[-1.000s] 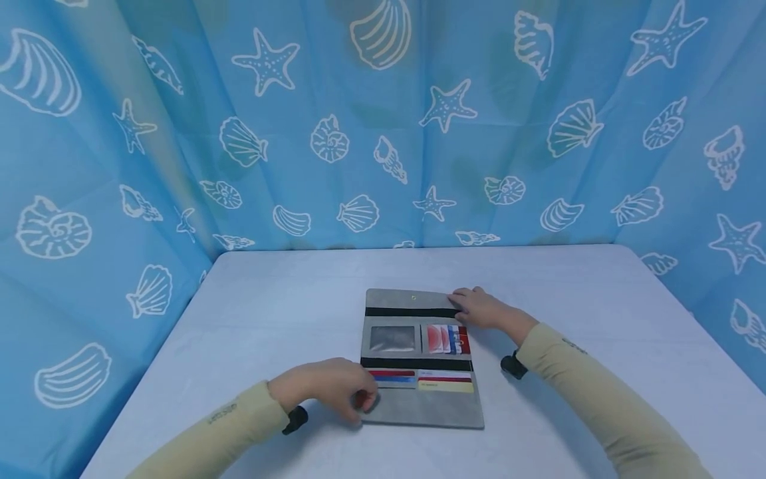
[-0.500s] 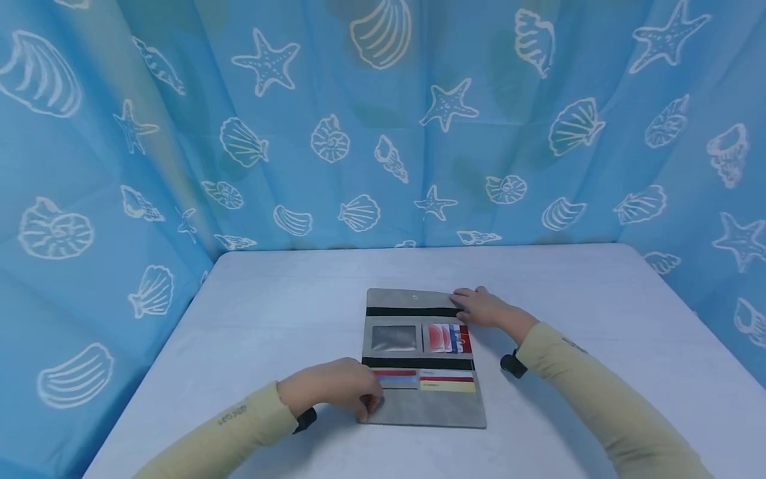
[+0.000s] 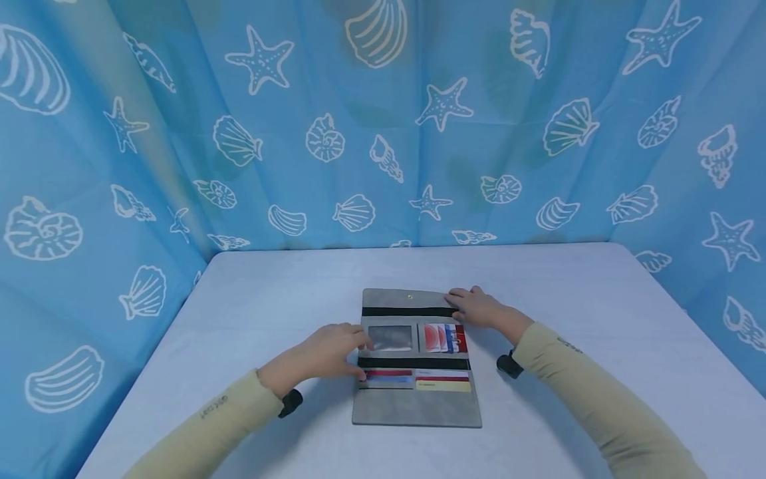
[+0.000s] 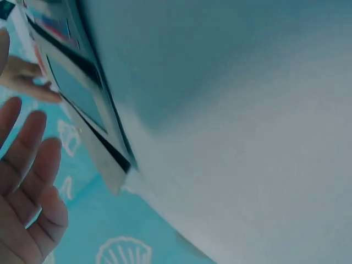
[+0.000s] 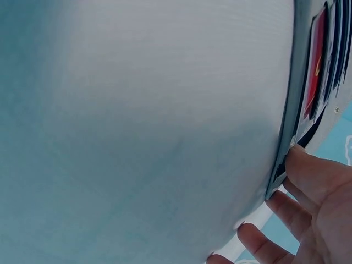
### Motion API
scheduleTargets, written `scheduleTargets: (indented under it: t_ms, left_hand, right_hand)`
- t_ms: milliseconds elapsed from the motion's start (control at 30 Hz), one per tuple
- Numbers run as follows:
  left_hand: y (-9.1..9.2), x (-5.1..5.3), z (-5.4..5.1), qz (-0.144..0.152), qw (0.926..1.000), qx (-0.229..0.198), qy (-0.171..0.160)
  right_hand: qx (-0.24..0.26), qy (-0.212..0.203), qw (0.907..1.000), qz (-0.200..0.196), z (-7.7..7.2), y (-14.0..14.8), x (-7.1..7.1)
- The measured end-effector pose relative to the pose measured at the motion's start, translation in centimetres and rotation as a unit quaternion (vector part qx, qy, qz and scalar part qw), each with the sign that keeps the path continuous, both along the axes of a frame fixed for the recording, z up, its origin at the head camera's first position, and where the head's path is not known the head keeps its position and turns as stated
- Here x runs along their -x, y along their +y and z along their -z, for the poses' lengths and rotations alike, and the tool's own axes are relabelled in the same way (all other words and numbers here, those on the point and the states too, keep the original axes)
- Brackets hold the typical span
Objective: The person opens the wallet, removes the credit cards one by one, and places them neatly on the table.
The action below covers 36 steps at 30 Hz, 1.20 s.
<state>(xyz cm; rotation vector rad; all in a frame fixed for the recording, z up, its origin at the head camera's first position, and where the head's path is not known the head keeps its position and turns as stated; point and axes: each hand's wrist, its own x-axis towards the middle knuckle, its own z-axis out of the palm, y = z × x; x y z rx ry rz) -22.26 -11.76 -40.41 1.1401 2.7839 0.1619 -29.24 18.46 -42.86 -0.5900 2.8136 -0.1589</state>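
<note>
A grey wallet (image 3: 416,407) lies unfolded on the white table, with a clear window (image 3: 390,338) and coloured cards (image 3: 443,380) in its slots. My left hand (image 3: 323,352) is at the wallet's left edge, fingers spread and slightly bent; in the left wrist view the same hand (image 4: 27,187) holds nothing. At the upper right edge of the wallet rests my right hand (image 3: 481,309). The right wrist view shows that hand (image 5: 324,203) with its thumb on the wallet's edge (image 5: 286,126) and the other fingers extended beside it on the table.
The white table (image 3: 269,286) extends around the wallet on all sides. Behind it and along both sides hangs a blue curtain (image 3: 287,166) with white shell and starfish prints. A black band is at each wrist.
My left hand has left the wallet's lower left corner and moved up along the left edge, its fingers spreading apart. The right hand stays at the upper right edge.
</note>
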Motion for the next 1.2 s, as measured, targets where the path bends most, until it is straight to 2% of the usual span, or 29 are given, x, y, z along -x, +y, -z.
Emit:
scheduleTargets:
  t_ms: [167,333,433,533,667,833,1033,1200]
  left_hand:
    - [-0.4,1.7,-0.2,-0.036,0.9985,-0.029,0.028]
    - [-0.2,3.3,0.3,-0.054,0.9967,-0.018,0.058]
    - [0.0,4.1,0.6,-0.063,0.9958,-0.01,0.065]
    - [0.3,4.8,1.0,-0.08,0.9953,-0.002,0.055]
    - [0.5,5.7,1.6,-0.104,0.9943,0.003,0.025]
    - [0.5,6.6,2.3,-0.119,0.9926,0.024,0.008]
    - [0.7,7.0,2.6,-0.137,0.9896,0.039,-0.017]
    - [1.0,7.2,2.5,-0.156,0.9853,0.057,-0.039]
  right_hand:
    - [0.001,-0.008,0.9999,0.008,-0.3,-0.1,-0.2]
    - [-0.001,-0.013,0.9998,0.014,-0.1,-0.1,-0.3]
    - [-0.005,-0.013,0.9998,0.015,0.0,-0.1,-0.2]
    - [-0.01,-0.013,0.9998,0.015,0.0,-0.1,-0.1]
    - [-0.016,-0.01,0.9997,0.016,0.1,-0.2,-0.1]
    - [-0.017,-0.006,0.9997,0.019,0.3,-0.3,-0.2]
    - [-0.016,0.004,0.9998,0.013,0.5,-0.3,-0.2]
    - [0.004,0.001,0.9997,0.023,0.4,-0.3,-0.2]
